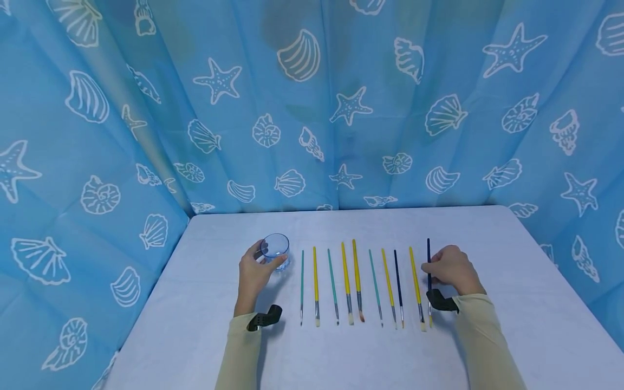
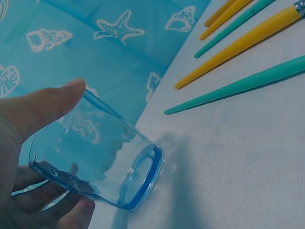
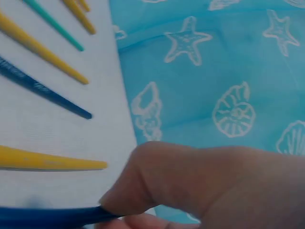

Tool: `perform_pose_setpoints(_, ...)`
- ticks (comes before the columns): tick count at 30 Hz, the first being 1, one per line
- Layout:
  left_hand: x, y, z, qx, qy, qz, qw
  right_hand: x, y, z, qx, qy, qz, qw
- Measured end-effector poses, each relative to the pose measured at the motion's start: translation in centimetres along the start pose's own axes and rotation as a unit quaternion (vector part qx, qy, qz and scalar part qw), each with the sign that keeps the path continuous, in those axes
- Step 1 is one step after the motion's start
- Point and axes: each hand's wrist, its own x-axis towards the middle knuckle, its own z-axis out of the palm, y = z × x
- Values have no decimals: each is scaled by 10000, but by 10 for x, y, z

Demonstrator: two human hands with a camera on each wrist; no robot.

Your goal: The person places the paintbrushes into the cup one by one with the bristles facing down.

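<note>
My left hand (image 1: 254, 273) grips a clear bluish drinking glass (image 1: 275, 253), thumb on the near side and fingers round the far side. In the left wrist view the glass (image 2: 95, 157) is tilted, its thick blue base close over the tabletop. At the right end of a row of paintbrushes, my right hand (image 1: 450, 268) pinches a dark-handled paintbrush (image 1: 428, 250) between thumb and fingers. The right wrist view shows the thumb pressed on the dark handle (image 3: 47, 217). Beside it lies a yellow-handled paintbrush (image 1: 415, 273).
Several more paintbrushes lie side by side between the hands, with yellow, dark and green handles, such as a green one (image 1: 302, 276) nearest the glass. Their bristles point toward me. A white cloth covers the table (image 1: 351, 357). Blue shell-print curtains (image 1: 312, 108) hang behind and at both sides.
</note>
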Motion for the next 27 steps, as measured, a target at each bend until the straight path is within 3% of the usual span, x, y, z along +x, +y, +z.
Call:
perform_pose_setpoints(6, -2, 0, 1, 41, 6, -12, 10000, -2, 1, -6, 777, 124, -139, 9968)
perform_pose_setpoints(16, -3, 0, 4, -84, -24, -54, 9999, -10, -4, -13, 1819, 481, -243, 9818)
perform_pose_setpoints(22, 0, -1, 5, -131, -71, 30, 9999, -16, -17, -11, 2313, 772, -464, 9687)
perform_pose_setpoints(27, 1, -2, 5, -140, -24, -16, 9999, -17, -39, -6, 2832, 735, -697, 9537)
